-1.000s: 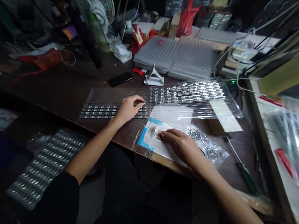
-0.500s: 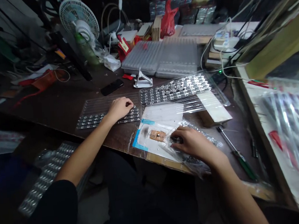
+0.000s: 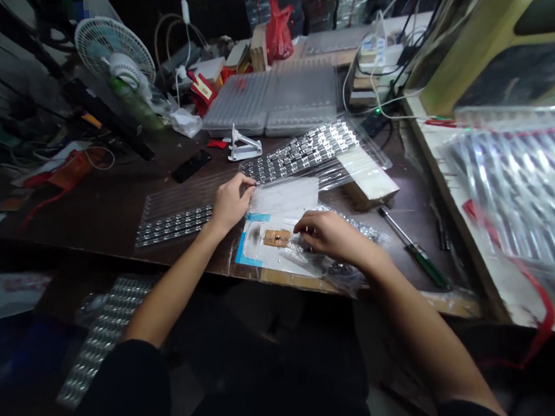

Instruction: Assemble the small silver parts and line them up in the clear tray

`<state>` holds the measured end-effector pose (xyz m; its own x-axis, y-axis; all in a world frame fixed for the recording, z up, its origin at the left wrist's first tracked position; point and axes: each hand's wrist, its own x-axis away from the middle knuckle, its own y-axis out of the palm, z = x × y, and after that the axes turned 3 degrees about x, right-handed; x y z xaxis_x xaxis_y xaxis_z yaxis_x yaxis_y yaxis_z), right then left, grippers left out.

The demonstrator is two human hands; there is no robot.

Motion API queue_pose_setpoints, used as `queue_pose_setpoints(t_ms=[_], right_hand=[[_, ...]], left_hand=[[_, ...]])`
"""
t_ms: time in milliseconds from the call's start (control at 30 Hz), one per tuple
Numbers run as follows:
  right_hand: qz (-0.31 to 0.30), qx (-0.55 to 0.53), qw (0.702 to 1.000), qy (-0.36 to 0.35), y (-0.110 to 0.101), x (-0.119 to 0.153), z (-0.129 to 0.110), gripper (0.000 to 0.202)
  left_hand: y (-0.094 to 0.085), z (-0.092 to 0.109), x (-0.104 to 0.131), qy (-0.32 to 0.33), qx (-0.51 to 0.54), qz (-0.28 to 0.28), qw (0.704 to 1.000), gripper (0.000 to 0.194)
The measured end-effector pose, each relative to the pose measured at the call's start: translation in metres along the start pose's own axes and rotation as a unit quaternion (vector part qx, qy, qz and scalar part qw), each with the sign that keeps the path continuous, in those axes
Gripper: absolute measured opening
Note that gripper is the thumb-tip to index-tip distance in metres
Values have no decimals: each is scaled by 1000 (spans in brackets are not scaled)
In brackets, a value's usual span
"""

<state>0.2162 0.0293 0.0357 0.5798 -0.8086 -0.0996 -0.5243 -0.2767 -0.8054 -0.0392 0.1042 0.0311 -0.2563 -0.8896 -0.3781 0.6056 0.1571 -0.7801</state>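
Observation:
My left hand (image 3: 231,202) is closed in a pinch at the near left corner of a clear ribbed tray (image 3: 302,151) filled with small shiny metal parts. Something tiny and dark shows at its fingertips, too small to name. Under its wrist side lies a second ribbed tray (image 3: 173,226), with metal parts in its near rows. My right hand (image 3: 330,236) has its fingers curled together above an open plastic bag of small metal pieces (image 3: 342,269); what they hold, if anything, is hidden. Left of it, a small brown block (image 3: 277,238) sits on a white board edged with blue tape (image 3: 248,252).
Behind the filled tray stand a white phone stand (image 3: 244,148) and stacked clear trays (image 3: 297,97); a black phone (image 3: 191,166) lies to their left. At right are a white box (image 3: 369,178), a green-handled screwdriver (image 3: 421,261) and more ribbed trays (image 3: 520,182).
My left hand has moved right, from the left tray to the corner of the filled one. My right hand has lifted from the bag towards the brown block. The whole view has shifted.

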Motion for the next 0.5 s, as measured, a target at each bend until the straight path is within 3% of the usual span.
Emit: queue_pose_setpoints(t_ms=[133, 233, 500], right_hand=[[45, -7, 999, -13, 3, -4, 1, 30], [62, -11, 998, -26, 6, -7, -1, 31], [70, -2, 997, -20, 11, -13, 0, 32]], left_hand=[[1, 24, 54, -7, 76, -21, 997, 14], [10, 31, 81, -43, 107, -38, 993, 15], [12, 31, 85, -26, 153, -72, 985, 17]])
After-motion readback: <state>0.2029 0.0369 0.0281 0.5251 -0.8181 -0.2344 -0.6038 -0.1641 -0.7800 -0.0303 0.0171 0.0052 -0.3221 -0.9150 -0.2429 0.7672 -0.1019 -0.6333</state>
